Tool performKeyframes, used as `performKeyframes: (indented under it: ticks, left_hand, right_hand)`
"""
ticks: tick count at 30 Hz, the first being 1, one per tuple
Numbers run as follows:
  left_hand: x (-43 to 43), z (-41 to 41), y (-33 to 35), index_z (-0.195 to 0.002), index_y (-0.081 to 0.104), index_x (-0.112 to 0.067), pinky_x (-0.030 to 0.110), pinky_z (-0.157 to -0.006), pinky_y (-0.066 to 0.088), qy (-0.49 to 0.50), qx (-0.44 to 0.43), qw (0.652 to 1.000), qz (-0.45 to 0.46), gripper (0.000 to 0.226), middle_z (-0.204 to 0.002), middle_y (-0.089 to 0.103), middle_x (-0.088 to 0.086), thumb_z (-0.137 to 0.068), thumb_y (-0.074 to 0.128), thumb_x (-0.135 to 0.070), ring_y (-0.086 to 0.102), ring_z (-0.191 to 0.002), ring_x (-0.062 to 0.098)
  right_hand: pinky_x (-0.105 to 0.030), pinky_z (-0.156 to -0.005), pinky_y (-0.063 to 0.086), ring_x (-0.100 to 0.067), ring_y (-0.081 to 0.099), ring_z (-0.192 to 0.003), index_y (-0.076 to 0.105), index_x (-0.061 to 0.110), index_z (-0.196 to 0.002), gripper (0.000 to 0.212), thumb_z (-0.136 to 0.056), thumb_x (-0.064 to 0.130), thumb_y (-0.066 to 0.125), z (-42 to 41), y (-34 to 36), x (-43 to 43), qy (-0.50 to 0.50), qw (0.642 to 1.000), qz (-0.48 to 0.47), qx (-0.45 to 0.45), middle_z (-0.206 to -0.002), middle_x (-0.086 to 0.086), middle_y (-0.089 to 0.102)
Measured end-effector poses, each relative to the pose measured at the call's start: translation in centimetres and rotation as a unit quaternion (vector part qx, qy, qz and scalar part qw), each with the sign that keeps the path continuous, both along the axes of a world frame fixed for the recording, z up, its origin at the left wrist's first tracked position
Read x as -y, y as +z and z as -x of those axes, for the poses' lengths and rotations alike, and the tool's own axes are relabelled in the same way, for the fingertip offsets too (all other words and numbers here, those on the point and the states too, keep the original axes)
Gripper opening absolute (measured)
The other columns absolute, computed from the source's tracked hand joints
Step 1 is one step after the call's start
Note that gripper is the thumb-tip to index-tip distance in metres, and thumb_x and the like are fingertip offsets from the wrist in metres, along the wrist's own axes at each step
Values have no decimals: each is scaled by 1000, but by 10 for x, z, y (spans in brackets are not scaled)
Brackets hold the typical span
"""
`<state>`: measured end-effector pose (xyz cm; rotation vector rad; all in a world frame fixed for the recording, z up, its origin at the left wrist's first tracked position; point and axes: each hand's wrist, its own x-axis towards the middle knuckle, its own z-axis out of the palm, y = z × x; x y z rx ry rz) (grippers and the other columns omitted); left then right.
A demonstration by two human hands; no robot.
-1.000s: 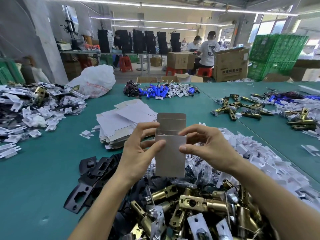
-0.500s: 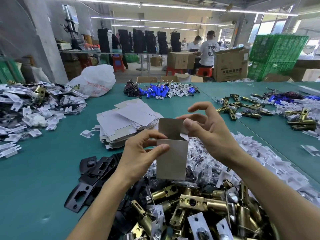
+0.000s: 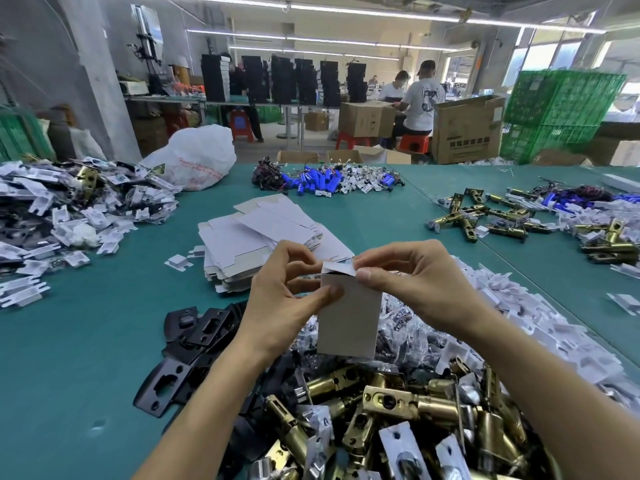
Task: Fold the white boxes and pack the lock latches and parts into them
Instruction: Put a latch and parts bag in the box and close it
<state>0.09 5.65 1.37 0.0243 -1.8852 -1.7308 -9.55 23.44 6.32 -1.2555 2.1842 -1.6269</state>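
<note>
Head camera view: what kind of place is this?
Probably a factory packing floor: heaps of brass lock latches on a long teal table, a stack of flat white cardboard box blanks, stacked green plastic crates behind.

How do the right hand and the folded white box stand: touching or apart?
Touching. The head view shows the right hand pinching the top flap of the white box, its thumb pressed on the flap's front.

Your left hand (image 3: 282, 303) hides the left side of the box (image 3: 348, 320), and your right hand (image 3: 419, 285) covers its top right corner. Both hands hide the near corner of the stack (image 3: 242, 240). The bottom edge cuts off the latches (image 3: 398, 405). The red print on the bag (image 3: 197, 154) is too small to read.
</note>
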Motion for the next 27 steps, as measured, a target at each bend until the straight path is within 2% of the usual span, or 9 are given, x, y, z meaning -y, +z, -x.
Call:
performKeyframes:
  ticks: [3, 7, 9, 11, 12, 18, 20, 23, 27]
  left_hand:
    - [2, -1, 0, -107, 58, -30, 36, -75, 61, -4, 11, 1000, 15, 57, -99, 75, 5, -64, 94, -22, 75, -86, 27]
    - [-2, -2, 4, -104, 66, -38, 26, -68, 57, -1, 2, 999, 40, 40, -97, 76, -8, -69, 84, -44, 75, -85, 17]
    - [-5, -2, 7, -100, 70, -35, 36, -63, 60, 12, -6, 999, 31, 28, -96, 77, -3, -78, 82, -47, 75, -83, 21]
    - [-7, -2, 8, -96, 73, -30, 55, -69, 61, 25, -11, 999, 24, 19, -94, 77, 2, -81, 76, -41, 74, -84, 28]
    - [-8, -2, 8, -95, 74, -29, 58, -71, 60, 28, -11, 999, 22, 17, -93, 76, 4, -80, 73, -38, 73, -85, 29]
    - [-5, -1, 5, -95, 76, -29, 59, -74, 59, 26, -11, 999, 31, 16, -92, 75, -3, -82, 68, -34, 74, -86, 23]
    - [-2, -1, 2, -96, 77, -28, 56, -76, 60, 26, -9, 998, 47, 17, -93, 76, -4, -82, 70, -36, 74, -87, 23]
    - [1, -1, -5, -96, 75, -30, 37, -75, 63, 36, -1, 993, 114, 21, -105, 75, -9, -77, 75, -39, 74, -90, 11]
    - [5, 1, -9, -93, 74, -33, 26, -68, 59, 19, 6, 994, 108, 21, -109, 72, -14, -72, 80, -34, 73, -89, 12]
  right_hand:
    - [-27, -77, 58, -10, 73, -84, 77, 24, -91, 12, -80, 18, 80, 1, 2, 3, -34, 998, -12, -55, -87, 7, 77]
    - [-26, -69, 58, -13, 74, -77, 77, 19, -86, 12, -79, 11, 81, 3, 6, 4, -38, 998, -11, -57, -81, 3, 77]
    - [-25, -68, 58, -11, 74, -77, 76, 22, -83, 12, -78, 12, 82, 1, 7, 3, -33, 997, -18, -61, -80, 4, 77]
    - [-26, -72, 59, -8, 73, -78, 76, 25, -82, 13, -79, 14, 81, 0, 8, 2, -25, 997, -29, -69, -81, 5, 77]
    - [-25, -74, 59, -7, 73, -80, 76, 26, -82, 13, -80, 14, 80, 0, 8, 1, -21, 997, -34, -70, -82, 5, 77]
    - [-22, -86, 56, -5, 70, -95, 78, 23, -98, 17, -86, 13, 73, 1, 3, -5, 1, 997, -56, -46, -97, 10, 76]
    - [-22, -88, 55, -2, 68, -99, 78, 25, -101, 22, -85, 10, 75, 1, 1, -7, 9, 997, -61, -48, -104, 13, 74]
    - [-23, -89, 55, -5, 68, -98, 75, 33, -102, 33, -82, 8, 77, 3, 0, -9, 21, 994, -95, -45, -111, 18, 68]
    - [-36, -79, 61, -10, 71, -92, 74, 36, -99, 30, -85, 10, 76, 4, -2, -9, 27, 993, -116, -17, -103, 11, 73]
